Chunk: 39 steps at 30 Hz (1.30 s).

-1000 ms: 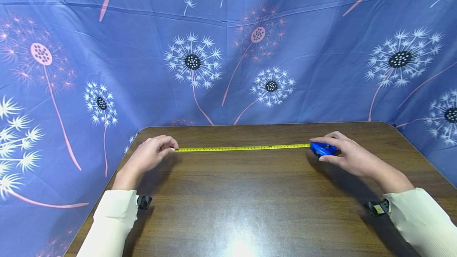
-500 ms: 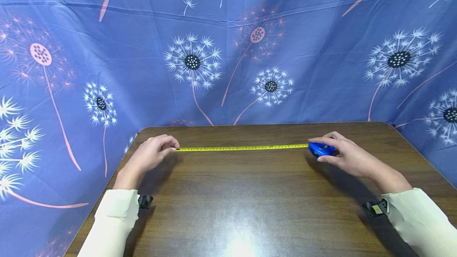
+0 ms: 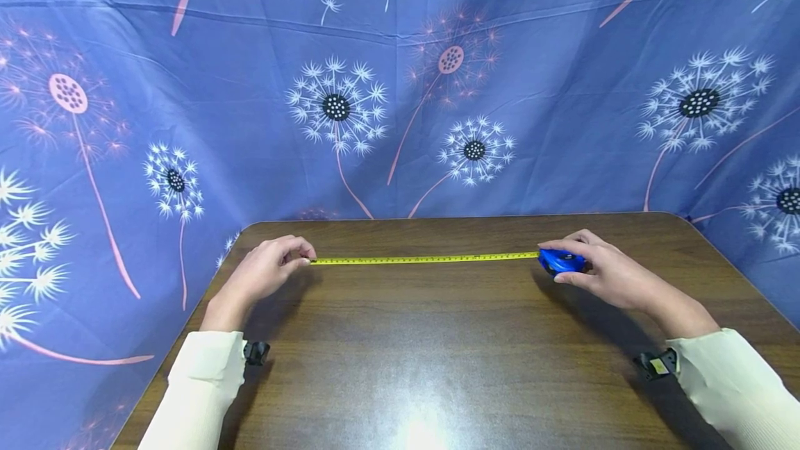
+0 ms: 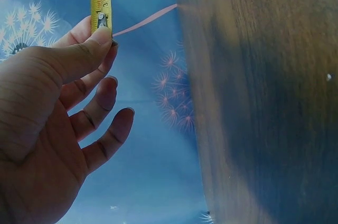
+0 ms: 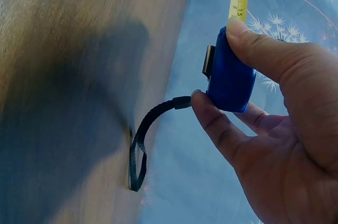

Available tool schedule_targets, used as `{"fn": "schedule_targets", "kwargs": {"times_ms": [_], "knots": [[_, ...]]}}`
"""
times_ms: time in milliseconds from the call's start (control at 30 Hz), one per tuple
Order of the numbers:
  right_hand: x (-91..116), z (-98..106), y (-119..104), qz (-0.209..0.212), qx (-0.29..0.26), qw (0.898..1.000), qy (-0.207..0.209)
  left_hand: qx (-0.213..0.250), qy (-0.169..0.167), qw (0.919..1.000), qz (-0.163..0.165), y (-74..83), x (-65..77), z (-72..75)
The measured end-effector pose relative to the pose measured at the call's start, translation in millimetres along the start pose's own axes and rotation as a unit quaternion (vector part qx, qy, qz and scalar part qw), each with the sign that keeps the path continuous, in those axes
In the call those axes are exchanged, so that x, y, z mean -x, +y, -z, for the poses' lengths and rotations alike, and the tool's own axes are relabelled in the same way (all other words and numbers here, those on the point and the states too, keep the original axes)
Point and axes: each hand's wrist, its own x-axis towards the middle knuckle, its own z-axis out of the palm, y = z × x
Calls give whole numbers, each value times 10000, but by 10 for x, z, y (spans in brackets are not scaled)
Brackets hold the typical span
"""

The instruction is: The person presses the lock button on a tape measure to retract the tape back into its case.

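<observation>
A blue tape measure (image 3: 560,262) is gripped between the thumb and fingers of my right hand (image 3: 615,269). Its yellow blade (image 3: 425,260) stretches nearly level across to the left, above the table. My left hand (image 3: 265,271) pinches the blade's metal end hook (image 4: 102,19) between thumb and index finger, the other fingers loosely bent. In the right wrist view the blade leaves the case (image 5: 229,76) near the 15 mark, close to my thumb. A black wrist strap (image 5: 142,145) hangs from the case, with a metal clip (image 5: 209,61) on its side.
The brown wood-grain table (image 3: 400,339) lies below both hands, glare on its near part. A blue cloth with dandelion prints (image 3: 250,89) hangs behind and at the sides. Each wrist wears a small black camera (image 3: 256,353).
Both hands have drifted very slightly inward, and the visible span of blade between them is a little shorter. Each hand keeps its hold.
</observation>
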Motion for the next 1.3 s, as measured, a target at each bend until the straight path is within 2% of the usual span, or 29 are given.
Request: {"fn": "schedule_targets", "kwargs": {"times_ms": [467,1067,1300], "knots": [[-34,-38,-15,93,16,9999,93,74,32,10000,-37,13,-25,-16],[-76,-33,-38,-182,-147,9994,-264,60,-49,9999,-151,32,-71,-36],[-93,-33,-57,-187,-161,9993,-293,25,-116,9999,-94,51,-94,-29]]}}
